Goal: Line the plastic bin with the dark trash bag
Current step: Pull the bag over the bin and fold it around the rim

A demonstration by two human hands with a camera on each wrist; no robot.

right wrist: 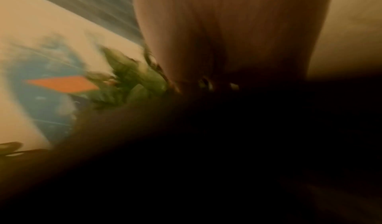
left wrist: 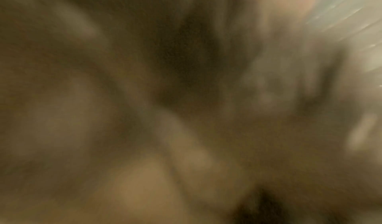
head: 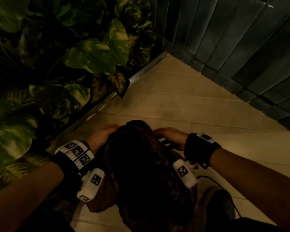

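In the head view the dark trash bag [head: 141, 164] bulges between my two hands, low over the beige floor. My left hand [head: 105, 133] grips its upper left edge, fingers curled over the top. At the upper right edge my right hand [head: 169, 134] grips the bag the same way. The bag covers the plastic bin; only a short dark edge [head: 165, 142] shows under the right hand. The right wrist view is blurred, showing my right hand [right wrist: 227, 31] above the black bag [right wrist: 227, 145]. The left wrist view is smeared beyond reading.
A wall of large green leaves [head: 57, 64] fills the left side, edged by a metal strip [head: 124, 86] at the floor. Grey-tiled wall [head: 241, 47] closes the back right. Beige floor tiles [head: 174, 101] lie ahead. A shoe [head: 221, 206] stands at lower right.
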